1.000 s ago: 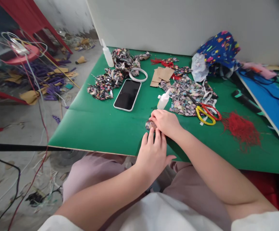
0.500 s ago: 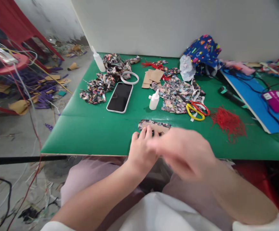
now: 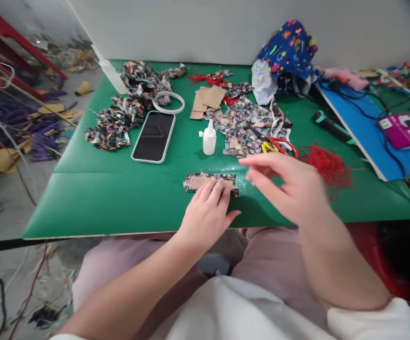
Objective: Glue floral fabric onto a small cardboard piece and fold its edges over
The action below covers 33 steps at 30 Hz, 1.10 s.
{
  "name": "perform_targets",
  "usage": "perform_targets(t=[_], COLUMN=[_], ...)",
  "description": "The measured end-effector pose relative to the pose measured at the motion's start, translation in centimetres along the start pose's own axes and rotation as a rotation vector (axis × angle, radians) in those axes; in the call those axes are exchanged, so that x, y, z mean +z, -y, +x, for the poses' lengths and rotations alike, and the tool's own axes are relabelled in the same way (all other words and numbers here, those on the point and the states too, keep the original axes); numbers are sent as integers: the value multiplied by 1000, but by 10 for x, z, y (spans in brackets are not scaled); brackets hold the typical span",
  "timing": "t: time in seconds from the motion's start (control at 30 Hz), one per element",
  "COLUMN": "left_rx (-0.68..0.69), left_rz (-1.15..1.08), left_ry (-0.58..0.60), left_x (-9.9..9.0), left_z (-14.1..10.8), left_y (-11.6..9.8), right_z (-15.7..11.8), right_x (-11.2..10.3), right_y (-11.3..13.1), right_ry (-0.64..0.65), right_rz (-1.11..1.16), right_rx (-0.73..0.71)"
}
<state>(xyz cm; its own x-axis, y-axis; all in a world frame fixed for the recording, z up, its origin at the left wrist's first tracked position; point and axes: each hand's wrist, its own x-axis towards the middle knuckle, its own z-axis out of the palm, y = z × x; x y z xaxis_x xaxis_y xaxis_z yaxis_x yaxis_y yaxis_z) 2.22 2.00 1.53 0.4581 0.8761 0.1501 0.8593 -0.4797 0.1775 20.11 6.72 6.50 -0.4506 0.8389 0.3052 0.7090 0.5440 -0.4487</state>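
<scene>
A small tan cardboard strip [image 3: 197, 182] with dark flowered cloth folded over its edges lies on the green table top [image 3: 120, 198]. My left hand [image 3: 206, 208] rests flat on its right part, fingers stretched out and thumb apart, hiding some of it. My right hand [image 3: 289, 184] is raised in the air to the right of the strip, with nothing visible in it and a gap between thumb and fingers. Just beyond the strip stands a small white glue bottle [image 3: 209, 140]. A shiny wet-looking smear shows on the table at the strip's right end.
A phone [image 3: 154, 137], a white ring [image 3: 168, 109] and gathered flowered cloth [image 3: 120, 118] lie at left, near a taller white bottle [image 3: 111, 75]. Cardboard pieces [image 3: 208, 98], flowered fabric [image 3: 243, 123], scissors [image 3: 282, 146], red threads [image 3: 328, 165] and a cutter [image 3: 332, 126] lie farther back and right.
My right hand has moved right, away from my left hand and the strip, and its fingers show more clearly. My left hand stays on the strip. The camera view has shifted.
</scene>
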Motion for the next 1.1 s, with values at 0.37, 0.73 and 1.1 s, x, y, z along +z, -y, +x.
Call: perform_targets(t=[0.37, 0.73, 1.1], left_rx=[3, -5, -32], left_rz=[33, 28, 10], left_ry=[17, 37, 65], left_x=[4, 2, 1], left_z=[2, 2, 6], left_y=[-3, -4, -4], right_z=[22, 24, 24], right_x=[51, 53, 42], right_y=[-21, -20, -29], right_ry=[255, 254, 33], right_rz=[-202, -244, 93], right_rx=[43, 11, 100])
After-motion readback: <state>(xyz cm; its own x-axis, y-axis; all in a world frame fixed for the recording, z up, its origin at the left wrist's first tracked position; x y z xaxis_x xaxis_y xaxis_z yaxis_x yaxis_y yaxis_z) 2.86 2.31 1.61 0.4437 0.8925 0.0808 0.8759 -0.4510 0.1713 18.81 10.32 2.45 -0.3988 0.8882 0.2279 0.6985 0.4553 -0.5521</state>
